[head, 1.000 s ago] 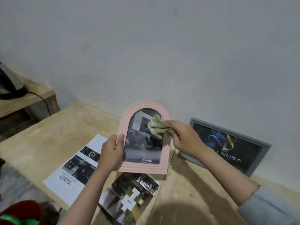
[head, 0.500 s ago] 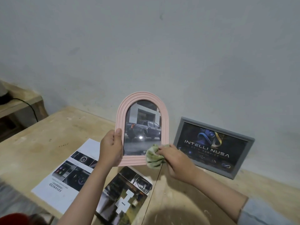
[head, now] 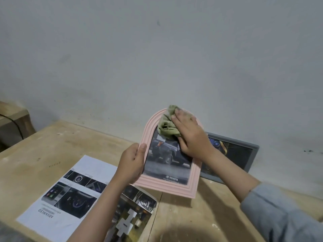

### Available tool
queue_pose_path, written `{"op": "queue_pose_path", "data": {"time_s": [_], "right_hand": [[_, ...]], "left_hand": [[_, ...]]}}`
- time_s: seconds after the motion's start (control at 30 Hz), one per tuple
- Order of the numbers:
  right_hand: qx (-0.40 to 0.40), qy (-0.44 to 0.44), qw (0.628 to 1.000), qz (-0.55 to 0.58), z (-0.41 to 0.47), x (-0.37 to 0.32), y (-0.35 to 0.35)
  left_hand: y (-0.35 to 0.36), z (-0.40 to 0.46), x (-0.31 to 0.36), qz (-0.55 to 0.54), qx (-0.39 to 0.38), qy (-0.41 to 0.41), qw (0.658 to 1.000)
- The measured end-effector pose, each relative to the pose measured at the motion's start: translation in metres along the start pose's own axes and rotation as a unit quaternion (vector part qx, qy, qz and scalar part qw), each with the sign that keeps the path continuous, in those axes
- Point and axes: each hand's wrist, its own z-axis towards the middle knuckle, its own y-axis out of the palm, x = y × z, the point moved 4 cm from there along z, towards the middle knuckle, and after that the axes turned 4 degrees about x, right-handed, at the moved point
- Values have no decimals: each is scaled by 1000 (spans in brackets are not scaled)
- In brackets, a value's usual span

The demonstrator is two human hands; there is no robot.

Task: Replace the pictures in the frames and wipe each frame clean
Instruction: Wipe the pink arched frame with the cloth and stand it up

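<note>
A pink arched picture frame (head: 192, 182) with a car photo marked TOYOTA is held tilted above the wooden table (head: 57, 142). My left hand (head: 132, 162) grips its left edge, thumb on the front. My right hand (head: 190, 135) presses a crumpled green cloth (head: 167, 126) against the top of the frame's arch and glass. A grey rectangular frame (head: 253, 152) with a dark picture leans against the wall behind, partly hidden by my right arm.
Two printed sheets lie on the table below the frame: a white brochure page (head: 70, 194) with car interior photos, and a darker photo page (head: 134, 213). A wooden bench (head: 14, 119) with a black cable stands at the far left. The grey wall is close behind.
My right hand moved the cloth from the frame's lower right corner up to the top of the arch. The frame has tilted back a little in my left hand.
</note>
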Motion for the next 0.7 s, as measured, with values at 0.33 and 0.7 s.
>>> {"op": "queue_pose_path", "data": {"time_s": [0.33,0.7], "right_hand": [[-71,10,984,165,-89,-45,36],[-19,244,936,251,-56,26,-36]], "left_hand": [[11,17,-4,-19,36,-32,999],[54,24,1,-22,-8,-8,1000]]}}
